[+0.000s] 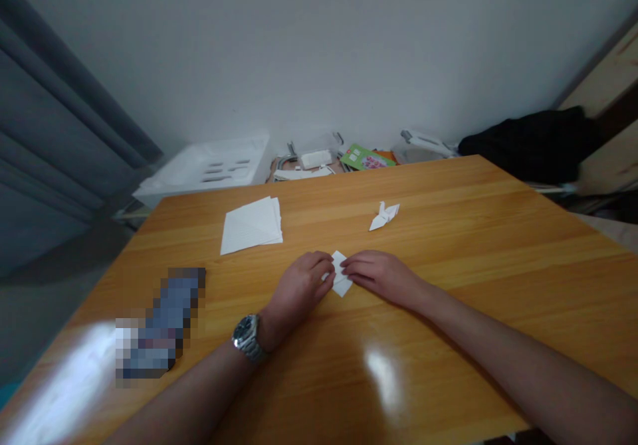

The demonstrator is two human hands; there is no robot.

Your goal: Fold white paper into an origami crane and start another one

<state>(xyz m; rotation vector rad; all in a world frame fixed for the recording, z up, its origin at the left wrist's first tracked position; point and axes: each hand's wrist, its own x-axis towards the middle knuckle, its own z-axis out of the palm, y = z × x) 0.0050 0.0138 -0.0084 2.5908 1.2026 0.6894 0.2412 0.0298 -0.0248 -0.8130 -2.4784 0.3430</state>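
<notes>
A small white folded paper [341, 287] lies on the table between my two hands, one corner pointing toward me and the opposite one away. My left hand [305, 279], with a metal watch on its wrist, has its fingers curled together on the paper's left edge. From the other side, the fingertips of my right hand [376, 273] are closed together on the paper's right part. The fingers cover both side corners. Beyond my right hand stands a folded white paper crane [384, 216].
The wooden table [448, 219] carries a stack of white paper sheets [252, 226] at back left and a pixelated dark object [167, 322] at left. Behind it are a white foam tray [214, 166], a green booklet [366, 157], assorted clutter and a black cloth [533, 143].
</notes>
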